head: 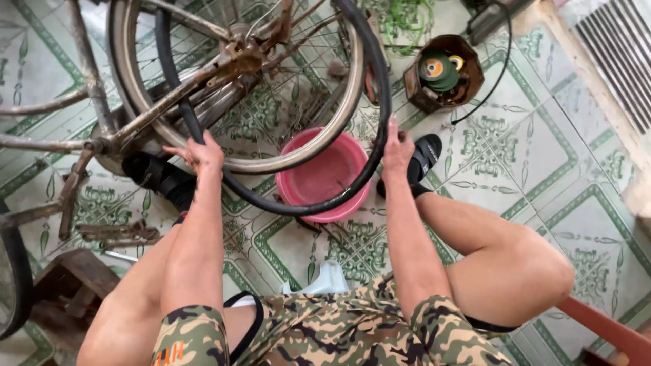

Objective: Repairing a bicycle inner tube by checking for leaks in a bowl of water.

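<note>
Both hands are on the black tyre [298, 203], which hangs loose off the bare metal rim [298, 159] of the upturned bicycle wheel. The left hand [196, 154] is closed around the tyre at the near-left of the rim, fingers curled over the rubber right where it crosses the rusty frame [81, 142]. The right hand [395, 150] grips the tyre on the rim's right side, fingers wrapped round its outer edge, thumb side toward the spokes. Below the rim the tyre sags clear of the metal in a wide loop, and that loop lies across the pink basin [325, 177], which sits on the tiled floor [542, 163] just under the rim's near edge. Tight quarters on the left of the rim: frame tubes, a pedal and a dark wooden block [71, 281] crowd in there. To the right of the rim the floor opens up, bare tiles out toward the wall, with only a brown tin of discs [444, 73] and a black cable up past the rim's far right. Black sandals [424, 157] sit planted either side of the basin.
</note>
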